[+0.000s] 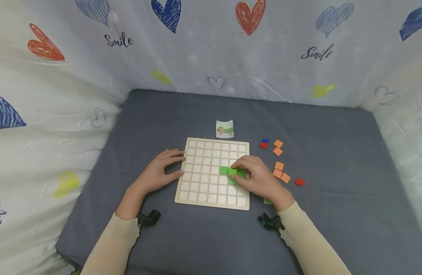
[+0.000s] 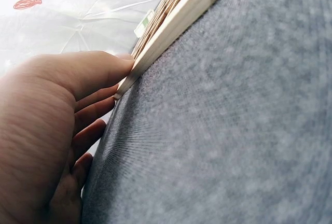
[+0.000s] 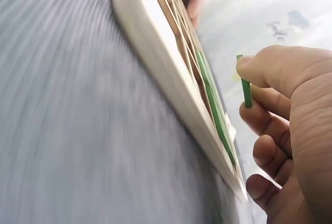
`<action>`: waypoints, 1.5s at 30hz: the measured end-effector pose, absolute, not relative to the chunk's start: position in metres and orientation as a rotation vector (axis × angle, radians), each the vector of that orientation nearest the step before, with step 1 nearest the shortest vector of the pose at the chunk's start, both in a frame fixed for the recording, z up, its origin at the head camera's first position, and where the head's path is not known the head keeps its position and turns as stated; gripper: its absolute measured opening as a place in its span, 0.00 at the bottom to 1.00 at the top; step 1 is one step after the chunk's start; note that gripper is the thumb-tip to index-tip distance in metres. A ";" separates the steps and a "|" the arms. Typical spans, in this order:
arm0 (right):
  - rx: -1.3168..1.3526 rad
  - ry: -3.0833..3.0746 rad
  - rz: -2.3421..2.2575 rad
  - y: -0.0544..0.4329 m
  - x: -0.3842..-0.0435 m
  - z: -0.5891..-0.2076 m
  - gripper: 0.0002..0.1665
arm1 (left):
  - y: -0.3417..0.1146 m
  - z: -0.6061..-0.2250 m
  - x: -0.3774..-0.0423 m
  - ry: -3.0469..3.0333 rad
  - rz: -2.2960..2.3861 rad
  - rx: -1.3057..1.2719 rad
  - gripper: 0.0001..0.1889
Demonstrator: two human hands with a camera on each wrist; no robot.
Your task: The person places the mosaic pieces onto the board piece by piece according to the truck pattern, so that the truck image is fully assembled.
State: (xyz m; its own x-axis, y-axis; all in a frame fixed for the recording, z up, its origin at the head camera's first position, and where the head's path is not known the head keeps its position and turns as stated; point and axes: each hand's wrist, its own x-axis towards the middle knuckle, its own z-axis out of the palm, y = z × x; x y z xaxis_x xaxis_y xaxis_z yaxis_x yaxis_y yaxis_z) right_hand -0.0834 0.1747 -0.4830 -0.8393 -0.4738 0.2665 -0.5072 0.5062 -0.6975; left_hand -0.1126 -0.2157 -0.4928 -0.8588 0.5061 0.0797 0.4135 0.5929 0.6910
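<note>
My right hand [image 1: 257, 175] pinches a green square tile [image 3: 246, 92] between thumb and fingertip, just above the wooden grid board [image 1: 200, 189]. In the right wrist view this tile stands apart from the board. Green tiles [image 1: 223, 170] lie in cells around it, on the board's right half, partly covered by my fingers. My left hand [image 1: 157, 172] rests at the board's left edge with fingers loosely extended. In the left wrist view its thumb [image 2: 106, 71] touches the board's rim, and the other fingers reach along the side.
A small pattern card [image 1: 225, 129] lies behind the board. To the right are several orange squares [image 1: 279, 166], red pieces [image 1: 299, 181] and a blue piece [image 1: 265, 140]. Another green tile [image 1: 267, 201] is partly hidden under my right wrist. Grey cloth [image 1: 211, 236] covers the table.
</note>
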 end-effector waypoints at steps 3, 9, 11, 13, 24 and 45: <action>0.883 -2.708 1.237 0.163 -0.087 -0.483 0.12 | -0.216 -0.494 -0.114 2.695 1.113 0.783 0.28; 0.892 -2.783 1.126 0.138 -0.092 -0.484 0.12 | -0.219 -0.495 -0.113 2.693 1.108 0.788 0.28; 0.893 -2.788 1.103 0.132 -0.092 -0.483 0.12 | -0.219 -0.496 -0.114 2.693 1.109 0.793 0.28; 0.902 -2.778 1.089 0.127 -0.094 -0.482 0.12 | -0.218 -0.497 -0.114 2.691 1.121 0.799 0.28; 0.889 -2.769 1.042 0.118 -0.098 -0.489 0.11 | -0.216 -0.495 -0.114 2.684 1.128 0.795 0.28; 0.909 -2.754 0.991 0.119 -0.098 -0.492 0.10 | -0.216 -0.496 -0.114 2.685 1.132 0.793 0.28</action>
